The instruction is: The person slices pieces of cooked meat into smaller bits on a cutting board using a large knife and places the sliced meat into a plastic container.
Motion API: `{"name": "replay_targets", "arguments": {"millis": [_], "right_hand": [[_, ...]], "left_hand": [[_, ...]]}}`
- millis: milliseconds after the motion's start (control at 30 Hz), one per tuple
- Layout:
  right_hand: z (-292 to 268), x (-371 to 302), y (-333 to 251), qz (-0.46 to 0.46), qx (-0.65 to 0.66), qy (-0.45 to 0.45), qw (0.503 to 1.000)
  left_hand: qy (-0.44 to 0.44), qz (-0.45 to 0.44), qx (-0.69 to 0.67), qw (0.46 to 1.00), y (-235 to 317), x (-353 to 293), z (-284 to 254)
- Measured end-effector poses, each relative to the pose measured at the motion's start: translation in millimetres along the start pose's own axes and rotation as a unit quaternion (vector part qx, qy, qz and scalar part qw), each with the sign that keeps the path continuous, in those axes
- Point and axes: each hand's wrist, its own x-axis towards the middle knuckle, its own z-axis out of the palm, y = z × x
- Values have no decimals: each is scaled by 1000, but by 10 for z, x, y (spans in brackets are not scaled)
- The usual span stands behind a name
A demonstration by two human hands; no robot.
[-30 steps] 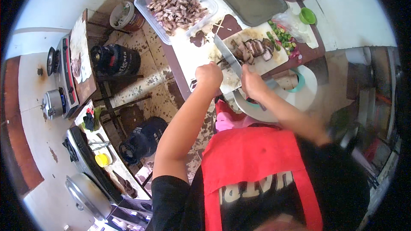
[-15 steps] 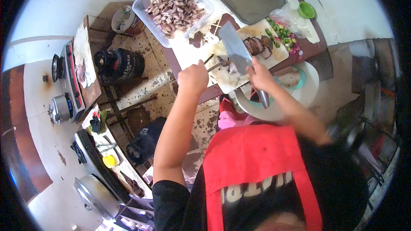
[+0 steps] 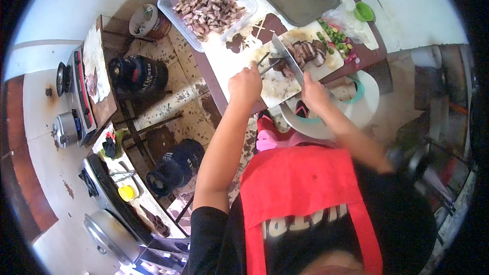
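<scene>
Steel broad-bladed cleaver (image 3: 289,60), clenched in right hand (image 3: 316,94), has turned edge-down, likely slicing browned meat (image 3: 309,53) beyond fingertips; left hand (image 3: 245,84) grips dark prongs (image 3: 270,66).

The cleaver (image 3: 288,59) is silver-grey, the meat (image 3: 305,52) brown, the cutting board (image 3: 277,90) brown-stained white, the apron (image 3: 298,186) red.

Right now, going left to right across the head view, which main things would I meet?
Small silver pot, upper black gas cylinder, left hand, cleaver, right hand, green bowl.
</scene>
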Motion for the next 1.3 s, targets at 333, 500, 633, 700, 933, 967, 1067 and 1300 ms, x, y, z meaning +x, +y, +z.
{"name": "replay_targets", "arguments": {"millis": [333,500,633,700,933,967,1067,1300], "right_hand": [[-126,-10,-230,-45,-25,-18,999],[206,79,-311,-93,-20,-40,995],[500,173,-236,-106,67,-11,992],[556,175,-250,-102,80,-9,991],[355,104,7,-19,70,21,997],[305,95,16,-20,68,18,997],[128,88,-35,-45,57,42,996],[113,99,-412,-97,76,33,992]], "left_hand": [[-42,-38,-13,998,-421,-311,-60],[-18,-44,-75,996,-379,-313,343],[-73,-96,-95,988,-363,-476,123],[-67,-100,-83,989,-438,-512,144],[-2,-39,-45,998,-288,-423,21],[-3,-40,-47,998,-275,-427,17],[1,-50,-71,996,-240,-445,-81],[-36,-99,-88,991,-355,-532,127]]}}
